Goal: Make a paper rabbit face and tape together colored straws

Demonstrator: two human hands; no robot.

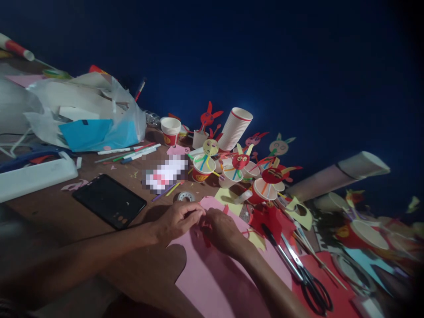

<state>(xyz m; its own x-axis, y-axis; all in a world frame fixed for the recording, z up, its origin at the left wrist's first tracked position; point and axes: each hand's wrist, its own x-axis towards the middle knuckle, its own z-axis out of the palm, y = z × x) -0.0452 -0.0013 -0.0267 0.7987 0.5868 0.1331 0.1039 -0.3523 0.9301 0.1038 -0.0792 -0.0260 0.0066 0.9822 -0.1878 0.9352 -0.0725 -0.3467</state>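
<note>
My left hand (181,217) and my right hand (221,230) meet fingertip to fingertip above a pink sheet of paper (212,282). The fingers of both are closed in a pinch, and whatever is between them is mostly hidden. A small red piece (206,240) shows just below my right hand's fingers; whether it is held or lies on the sheet I cannot tell. A roll of clear tape (186,197) lies just beyond my left hand. Red paper scraps (276,221) and scissors (308,278) with black handles lie right of my right hand.
Paper cups with animal-face figures (240,161) stand at the back, beside a leaning stack of cups (236,128). A black phone (109,201) lies at the left, near several markers (139,152) and a plastic bag (86,110) of paper. Red paper (318,265) covers the right side.
</note>
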